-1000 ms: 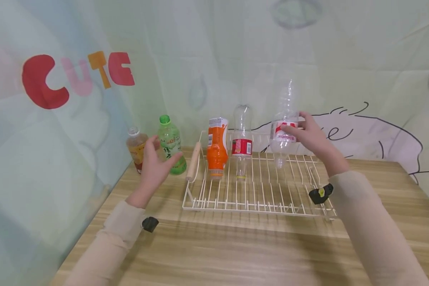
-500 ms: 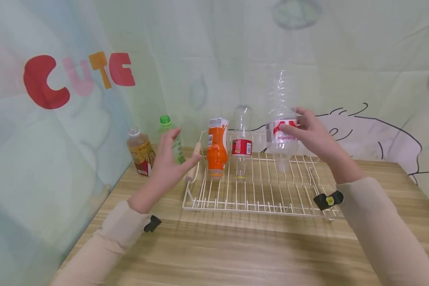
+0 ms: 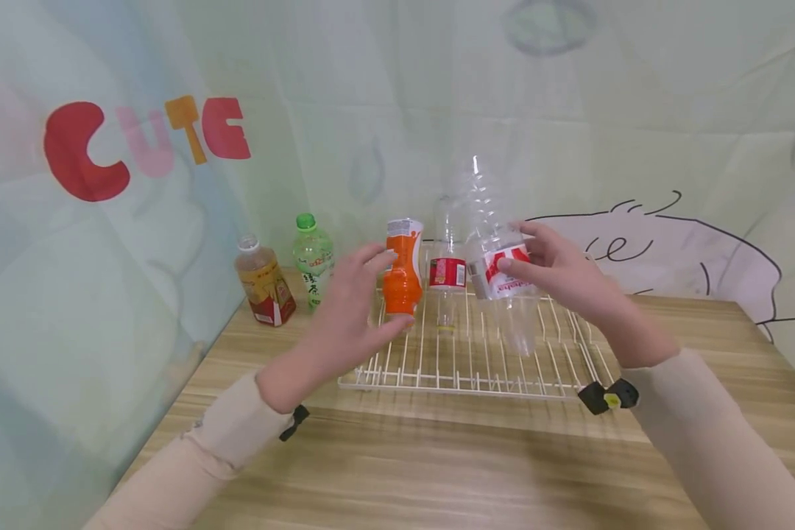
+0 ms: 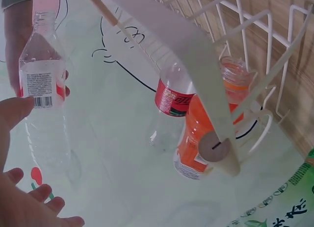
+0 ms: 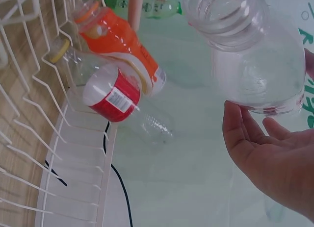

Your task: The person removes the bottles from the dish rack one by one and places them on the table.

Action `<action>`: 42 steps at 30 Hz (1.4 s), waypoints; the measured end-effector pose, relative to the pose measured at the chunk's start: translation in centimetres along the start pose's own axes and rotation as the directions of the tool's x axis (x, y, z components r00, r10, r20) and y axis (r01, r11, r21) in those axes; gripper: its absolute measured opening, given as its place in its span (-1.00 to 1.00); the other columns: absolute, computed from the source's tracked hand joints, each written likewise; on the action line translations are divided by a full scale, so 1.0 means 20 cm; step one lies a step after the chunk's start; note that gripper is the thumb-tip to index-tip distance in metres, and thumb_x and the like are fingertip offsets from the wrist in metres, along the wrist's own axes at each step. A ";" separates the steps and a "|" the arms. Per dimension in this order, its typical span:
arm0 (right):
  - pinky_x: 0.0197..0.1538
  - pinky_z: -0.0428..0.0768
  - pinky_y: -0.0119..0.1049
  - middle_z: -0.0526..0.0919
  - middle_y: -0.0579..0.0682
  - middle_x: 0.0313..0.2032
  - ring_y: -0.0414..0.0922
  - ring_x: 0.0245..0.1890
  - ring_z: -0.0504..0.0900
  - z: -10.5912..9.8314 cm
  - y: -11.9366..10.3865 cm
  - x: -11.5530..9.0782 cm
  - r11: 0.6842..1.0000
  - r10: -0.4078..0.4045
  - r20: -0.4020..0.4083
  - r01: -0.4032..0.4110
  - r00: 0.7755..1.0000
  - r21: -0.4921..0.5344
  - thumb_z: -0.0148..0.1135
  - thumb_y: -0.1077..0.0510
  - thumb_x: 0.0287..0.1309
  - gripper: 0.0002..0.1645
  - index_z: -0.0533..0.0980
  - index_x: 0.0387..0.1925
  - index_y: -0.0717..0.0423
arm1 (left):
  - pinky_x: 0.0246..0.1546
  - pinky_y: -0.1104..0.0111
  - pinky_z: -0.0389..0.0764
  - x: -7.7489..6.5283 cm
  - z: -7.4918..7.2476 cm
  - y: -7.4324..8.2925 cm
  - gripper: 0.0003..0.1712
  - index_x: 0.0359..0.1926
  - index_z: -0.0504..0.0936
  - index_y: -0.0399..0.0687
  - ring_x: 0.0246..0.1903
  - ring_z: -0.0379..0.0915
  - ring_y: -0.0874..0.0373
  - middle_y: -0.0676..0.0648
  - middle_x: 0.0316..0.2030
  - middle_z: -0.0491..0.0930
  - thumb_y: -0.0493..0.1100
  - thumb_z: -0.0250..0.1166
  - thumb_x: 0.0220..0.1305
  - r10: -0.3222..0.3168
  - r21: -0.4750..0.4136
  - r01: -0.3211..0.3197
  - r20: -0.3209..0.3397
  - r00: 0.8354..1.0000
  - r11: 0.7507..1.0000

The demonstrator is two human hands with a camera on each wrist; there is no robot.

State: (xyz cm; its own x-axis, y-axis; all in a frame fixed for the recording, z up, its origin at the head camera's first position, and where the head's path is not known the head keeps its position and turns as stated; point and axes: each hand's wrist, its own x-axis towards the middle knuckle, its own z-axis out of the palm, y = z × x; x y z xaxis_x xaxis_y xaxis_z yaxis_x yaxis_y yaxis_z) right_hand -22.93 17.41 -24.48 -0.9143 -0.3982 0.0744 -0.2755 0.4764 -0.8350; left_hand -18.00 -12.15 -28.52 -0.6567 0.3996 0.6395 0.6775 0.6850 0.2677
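My right hand (image 3: 570, 280) grips a large clear plastic bottle (image 3: 493, 239) by its red and white label, thumb on the near side. The bottle is upside down and tilted, its uncapped neck (image 5: 230, 21) pointing down above the white wire rack (image 3: 430, 389). My left hand (image 3: 344, 309) hovers with fingers spread in front of the rack's left side and holds nothing. In the head view it partly covers an orange bottle (image 3: 404, 272). That bottle and a slim clear bottle with a red label (image 3: 447, 272) stand neck down in the rack.
Left of the rack, a green tea bottle (image 3: 311, 258) and a bottle with a brown and yellow label (image 3: 265, 287) stand upright on the wooden table (image 3: 437, 471). A printed cloth (image 3: 371, 73) hangs behind and on the left. The rack's side handle (image 4: 216, 148) has a wooden grip.
My left hand has moved right, from beside the green bottle to in front of the orange one. My right hand has brought the large clear bottle leftward and nearer, tilting it.
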 end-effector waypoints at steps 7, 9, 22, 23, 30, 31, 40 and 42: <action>0.15 0.51 0.03 0.52 0.19 0.13 0.07 0.12 0.53 0.06 0.02 -0.03 0.998 -0.034 0.058 0.037 0.998 -0.043 0.19 -0.02 0.28 -0.16 0.04 0.45 0.08 | 0.27 -0.02 0.24 -0.01 0.01 0.06 -0.14 0.26 0.23 -0.17 0.29 0.09 -0.13 -0.25 0.28 0.19 -0.12 0.50 0.01 0.114 0.005 -0.114 0.005 0.993 0.993; 0.13 0.53 0.02 0.53 0.18 0.12 0.06 0.10 0.54 0.08 0.03 -0.04 0.998 -0.045 0.078 0.048 0.996 -0.044 0.20 0.00 0.28 -0.17 0.06 0.44 0.09 | 0.27 0.00 0.25 -0.01 0.01 0.08 -0.15 0.26 0.23 -0.17 0.28 0.09 -0.12 -0.24 0.27 0.19 -0.10 0.49 0.02 0.146 0.010 -0.146 0.010 0.989 0.989; -0.06 0.64 -0.17 0.56 0.16 0.00 0.01 -0.08 0.61 0.21 0.07 -0.08 0.995 -0.095 0.193 0.093 0.977 0.020 0.28 0.08 0.20 -0.21 0.16 0.36 0.20 | 0.37 -0.17 -0.05 -0.04 0.06 0.15 -0.12 0.28 0.28 -0.13 0.31 0.12 -0.07 -0.19 0.28 0.24 -0.07 0.50 -0.03 0.234 0.052 -0.237 0.047 0.971 0.970; -0.07 0.64 -0.18 0.56 0.16 0.00 0.00 -0.09 0.61 0.22 0.07 -0.09 0.995 -0.097 0.202 0.095 0.975 0.019 0.28 0.08 0.20 -0.21 0.16 0.36 0.20 | 0.36 -0.20 -0.06 -0.04 0.07 0.16 -0.13 0.28 0.29 -0.12 0.32 0.11 -0.07 -0.19 0.28 0.24 -0.06 0.50 -0.03 0.240 0.054 -0.243 0.050 0.969 0.969; -0.16 0.67 -0.20 0.55 0.12 0.00 0.00 -0.15 0.61 0.25 0.07 -0.10 0.995 -0.097 0.252 0.096 0.963 0.019 0.31 0.08 0.17 -0.21 0.20 0.36 0.09 | 0.36 -0.19 -0.03 -0.05 0.09 0.18 -0.18 0.23 0.31 -0.10 0.34 0.09 -0.12 -0.20 0.29 0.25 -0.02 0.49 -0.01 0.292 0.094 -0.296 0.059 0.955 0.950; -0.16 0.66 -0.21 0.55 0.12 0.00 -0.01 -0.14 0.60 0.25 0.07 -0.11 0.995 -0.099 0.256 0.099 0.962 0.010 0.31 0.07 0.17 -0.22 0.20 0.35 0.09 | 0.37 -0.17 -0.04 -0.06 0.09 0.18 -0.17 0.23 0.31 -0.10 0.34 0.09 -0.12 -0.21 0.29 0.25 -0.02 0.50 -0.02 0.296 0.098 -0.301 0.062 0.953 0.949; -0.14 0.64 -0.26 0.58 0.08 -0.02 -0.04 -0.11 0.59 0.27 0.08 -0.13 0.992 -0.094 0.264 0.113 0.960 -0.059 0.32 0.04 0.16 -0.20 0.22 0.35 0.18 | 0.41 -0.10 -0.15 -0.08 0.11 0.19 -0.17 0.23 0.34 -0.11 0.33 0.08 -0.10 -0.21 0.28 0.27 -0.01 0.50 -0.03 0.319 0.130 -0.328 0.083 0.944 0.936; -0.13 0.63 -0.26 0.58 0.09 -0.02 -0.04 -0.10 0.58 0.28 0.08 -0.14 0.988 -0.111 0.266 0.134 0.958 -0.072 0.32 0.04 0.16 -0.20 0.24 0.34 0.21 | 0.42 -0.09 -0.15 -0.08 0.11 0.19 -0.16 0.25 0.33 -0.10 0.33 0.09 -0.09 -0.20 0.28 0.27 0.01 0.50 -0.02 0.316 0.139 -0.327 0.095 0.944 0.935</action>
State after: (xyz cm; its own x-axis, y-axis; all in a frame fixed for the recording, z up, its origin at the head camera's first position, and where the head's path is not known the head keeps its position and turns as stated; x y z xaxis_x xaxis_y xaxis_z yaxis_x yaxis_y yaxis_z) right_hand -19.26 14.91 -29.02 -0.7661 -0.6425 0.0187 -0.4162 0.4737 -0.7762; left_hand -15.12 -8.90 -30.12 -0.4375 0.6511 0.6202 0.8017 0.5948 -0.0590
